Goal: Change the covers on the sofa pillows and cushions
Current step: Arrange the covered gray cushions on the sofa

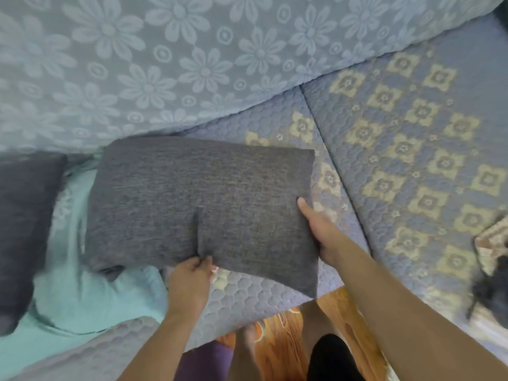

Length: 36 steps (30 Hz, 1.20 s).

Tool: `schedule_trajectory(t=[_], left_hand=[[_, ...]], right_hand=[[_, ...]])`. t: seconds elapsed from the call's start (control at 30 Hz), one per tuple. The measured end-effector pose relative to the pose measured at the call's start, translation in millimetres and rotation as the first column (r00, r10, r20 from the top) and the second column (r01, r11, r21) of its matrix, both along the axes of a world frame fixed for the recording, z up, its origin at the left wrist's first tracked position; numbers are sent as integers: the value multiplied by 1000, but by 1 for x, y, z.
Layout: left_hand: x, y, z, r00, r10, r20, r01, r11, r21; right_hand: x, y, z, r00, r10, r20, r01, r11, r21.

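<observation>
Both hands held a grey pillow (pixel 203 204) over the sofa seat.

From the head camera, no brand, label or writing could be read anywhere. The pillow lay across the quilted blue seat cushion (pixel 412 149) with yellow flower motifs, its far edge near the floral blue backrest (pixel 165 64). The left hand (pixel 189 273) pinched the pillow's near edge, fingers curled round a fold of the grey fabric where a crease ran up. The right hand (pixel 321 229) gripped the right edge, thumb lying on top and the other fingers hidden beneath. A second dark pillow (pixel 24 224) was cut off at the left, beside a turquoise cloth (pixel 90 298) partly under the grey pillow. A blurred dark and patterned thing (pixel 492 270) at the right edge could not be made out.
</observation>
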<state>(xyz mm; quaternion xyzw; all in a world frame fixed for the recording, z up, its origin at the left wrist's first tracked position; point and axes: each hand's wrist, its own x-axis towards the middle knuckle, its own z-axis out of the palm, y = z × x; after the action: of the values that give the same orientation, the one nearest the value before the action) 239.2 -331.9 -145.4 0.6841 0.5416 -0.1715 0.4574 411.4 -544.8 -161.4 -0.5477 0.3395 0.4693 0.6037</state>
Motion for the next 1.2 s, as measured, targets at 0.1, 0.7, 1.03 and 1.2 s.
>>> schedule_trajectory(t=[0.1,0.7,1.03,1.2], left_hand=[[17,-14,8,895,-392,-214,429,888,168],[41,-43,-52,980,144,134,-170,964,205],[-4,49,-31,987,-153,46,124,914,387],[-29,110,-65,978,82,-192,-34,969,244]], right_hand=[[-4,1,4,985,169,23,-161,968,-191],[14,-36,1,772,526,358,67,493,-867],[20,-40,-41,840,526,133,-192,517,-834],[-19,-47,-43,992,119,-32,-88,504,-859]])
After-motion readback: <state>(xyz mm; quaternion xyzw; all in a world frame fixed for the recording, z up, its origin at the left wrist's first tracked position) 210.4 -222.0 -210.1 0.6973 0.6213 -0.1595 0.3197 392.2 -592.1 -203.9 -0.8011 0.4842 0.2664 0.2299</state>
